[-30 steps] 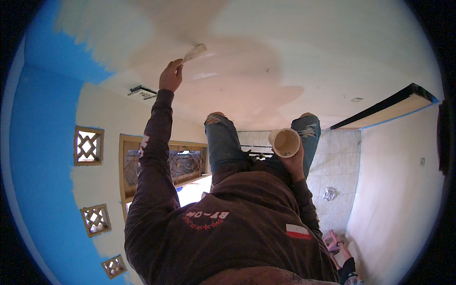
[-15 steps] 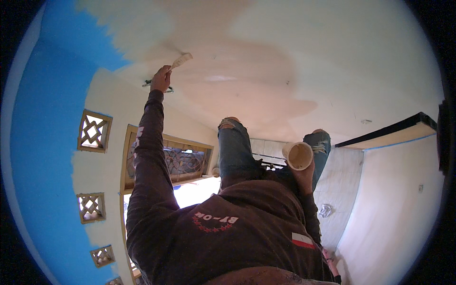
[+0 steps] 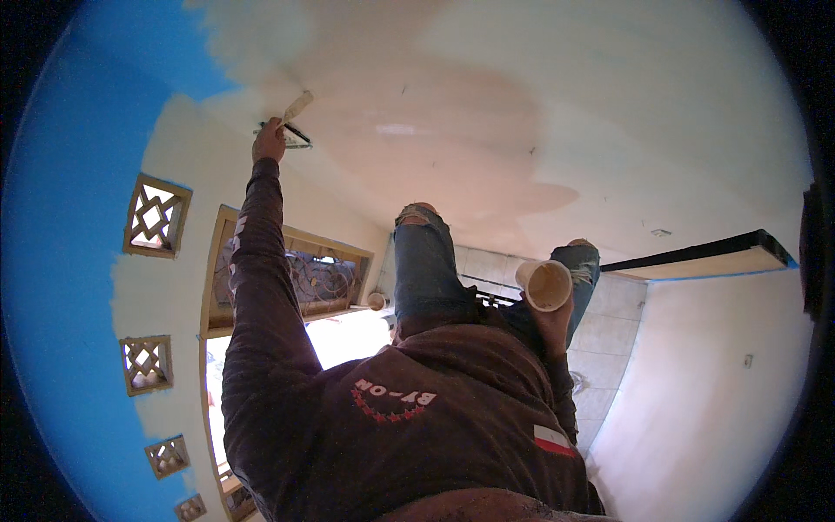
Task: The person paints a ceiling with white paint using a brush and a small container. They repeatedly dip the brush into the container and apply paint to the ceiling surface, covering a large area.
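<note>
Up at the left, my left hand is closed round the handle of a paintbrush with pale, paint-coated bristles. The brush is over a broad pale surface, near its border with blue paint. I cannot tell whether the bristles touch it. My right hand grips a pale, round cup in front of my right knee. The cup's mouth faces me and its inside looks beige; how full it is I cannot tell.
A dark-edged bracket lies right behind my left hand. At left, blue paint meets cream wall with lattice vents and a wood-framed window grille. A brownish patch spreads ahead. A black-edged shelf juts out at right.
My left hand and the brush have moved left and slightly up. The whole view has shifted a little. The cup stays in my right hand, almost in the same place.
</note>
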